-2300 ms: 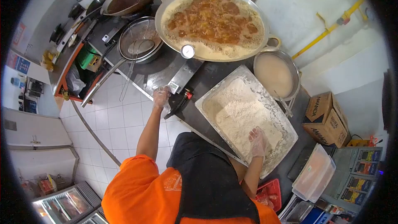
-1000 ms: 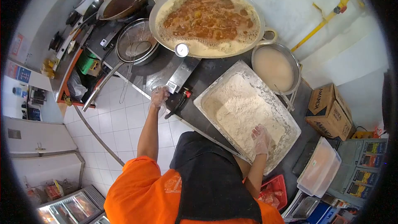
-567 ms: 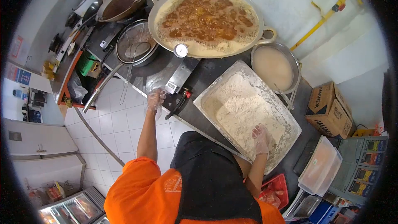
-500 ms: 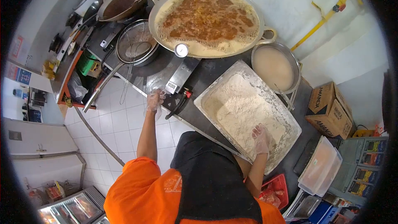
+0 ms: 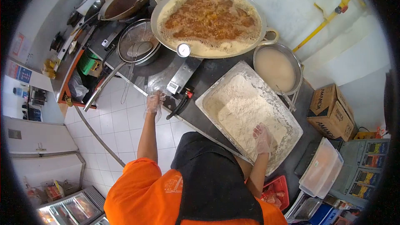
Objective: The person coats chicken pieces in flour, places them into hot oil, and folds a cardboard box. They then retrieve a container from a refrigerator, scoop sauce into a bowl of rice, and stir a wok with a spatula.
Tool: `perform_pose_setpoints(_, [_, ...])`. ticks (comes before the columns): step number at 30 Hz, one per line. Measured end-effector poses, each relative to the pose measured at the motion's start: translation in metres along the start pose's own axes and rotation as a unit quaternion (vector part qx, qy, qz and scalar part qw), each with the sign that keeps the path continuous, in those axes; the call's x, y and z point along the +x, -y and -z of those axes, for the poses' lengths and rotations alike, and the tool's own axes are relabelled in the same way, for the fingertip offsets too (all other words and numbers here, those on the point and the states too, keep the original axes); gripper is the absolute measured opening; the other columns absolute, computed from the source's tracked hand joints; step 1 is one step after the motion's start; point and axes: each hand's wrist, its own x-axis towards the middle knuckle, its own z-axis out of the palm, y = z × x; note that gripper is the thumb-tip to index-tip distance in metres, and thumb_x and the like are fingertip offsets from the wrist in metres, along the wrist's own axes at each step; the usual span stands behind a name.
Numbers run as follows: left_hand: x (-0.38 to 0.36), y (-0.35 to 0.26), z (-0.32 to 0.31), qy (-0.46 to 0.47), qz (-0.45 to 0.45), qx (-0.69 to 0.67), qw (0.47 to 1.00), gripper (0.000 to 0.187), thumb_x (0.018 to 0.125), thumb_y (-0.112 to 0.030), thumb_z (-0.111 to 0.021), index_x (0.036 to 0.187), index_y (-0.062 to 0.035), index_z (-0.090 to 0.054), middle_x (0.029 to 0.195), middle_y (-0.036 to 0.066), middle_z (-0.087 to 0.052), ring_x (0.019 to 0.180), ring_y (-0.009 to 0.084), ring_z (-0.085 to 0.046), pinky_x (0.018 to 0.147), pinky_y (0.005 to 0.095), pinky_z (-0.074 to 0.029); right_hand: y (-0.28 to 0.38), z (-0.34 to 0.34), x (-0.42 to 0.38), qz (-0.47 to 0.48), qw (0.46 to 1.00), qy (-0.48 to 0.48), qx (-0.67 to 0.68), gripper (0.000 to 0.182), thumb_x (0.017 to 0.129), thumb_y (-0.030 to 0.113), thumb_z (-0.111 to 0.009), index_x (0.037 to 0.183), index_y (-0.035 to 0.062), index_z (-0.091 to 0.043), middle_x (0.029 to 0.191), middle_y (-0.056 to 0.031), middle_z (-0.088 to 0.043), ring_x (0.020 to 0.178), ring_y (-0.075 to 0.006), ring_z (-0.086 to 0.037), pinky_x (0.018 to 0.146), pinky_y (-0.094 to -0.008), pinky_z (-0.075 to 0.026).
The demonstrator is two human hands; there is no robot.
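One tray [image 5: 273, 96] of flour [image 5: 237, 104], R hand [image 5: 262, 138] within rim

Step in hand looks like flour work; next move prob. calls for fingers low, inside tray. Tray's slantwise on desk [image 5: 210, 73]. R forearm reaches fwd; fingers loosely curled, nothing seen in them, flour contact unclear. L arm's straight, L hand [image 5: 154, 101] at desk edge nr metal box [image 5: 184, 75]; can't tell its grip.

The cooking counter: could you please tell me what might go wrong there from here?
The foam in the large pan comes close to the rim, so it could spill over.
The bowl of cloudy liquid stands close beside the tray of powder where the right hand is; a knock might wet the powder.
The strainer's long handle juts past the counter edge and could be bumped.
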Motion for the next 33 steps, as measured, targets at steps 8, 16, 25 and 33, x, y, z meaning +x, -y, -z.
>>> perform_pose_setpoints(8, [0.001, -0.009, -0.009, 0.025, -0.036, 0.048, 0.998, 0.039, 0.091, -0.037, -0.060, 0.105, -0.0006, -0.062, 0.088, 0.007, -0.066, 0.068, 0.0105, -0.059, 0.058, 0.0233, -0.046, -0.009, 0.014, 0.010, 0.015, 0.999, 0.048, -0.001, 0.042, 0.089, 0.036, -0.059, 0.123, 0.0112, -0.054, 0.106, -0.0067, -0.059, 0.091, -0.0211, -0.058, 0.080, -0.0357, -0.046])
perform_pose_setpoints(16, [-0.120, -0.090, -0.237, 0.307, -0.132, 0.121, 0.935, 0.034, 0.089, -0.031, -0.065, 0.107, -0.0024, -0.059, 0.101, 0.007, -0.063, 0.088, 0.0154, -0.060, 0.078, 0.0279, -0.049, 0.003, 0.004, -0.014, 0.222, 0.955, -0.030, -0.195, 0.083, 0.091, 0.060, -0.044, 0.150, 0.0126, -0.009, 0.093, -0.0106, -0.056, 0.092, -0.0255, -0.058, 0.080, -0.0423, -0.049])
perform_pose_setpoints(25, [-0.187, -0.019, -0.360, 0.499, -0.188, 0.381, 0.755, 0.044, 0.081, -0.030, -0.069, 0.112, 0.0005, -0.061, 0.102, 0.019, -0.066, 0.093, 0.0280, -0.064, 0.083, 0.0369, -0.049, 0.035, -0.054, 0.015, 0.065, 0.979, -0.114, 0.155, 0.077, 0.093, 0.059, -0.041, 0.147, 0.0053, -0.024, 0.136, -0.0144, -0.045, 0.122, -0.0278, -0.046, 0.098, -0.0360, -0.043])
perform_pose_setpoints(33, [-0.192, 0.004, -0.390, 0.431, -0.317, 0.308, 0.787, 0.025, 0.074, -0.011, -0.060, 0.096, 0.0008, -0.064, 0.083, 0.024, -0.064, 0.081, 0.0390, -0.063, 0.074, 0.0438, -0.051, -0.005, -0.022, 0.064, 0.260, 0.964, 0.023, 0.042, 0.038, 0.089, 0.025, -0.051, 0.123, 0.0080, -0.053, 0.109, -0.0079, -0.059, 0.096, -0.0211, -0.058, 0.086, -0.0323, -0.047])
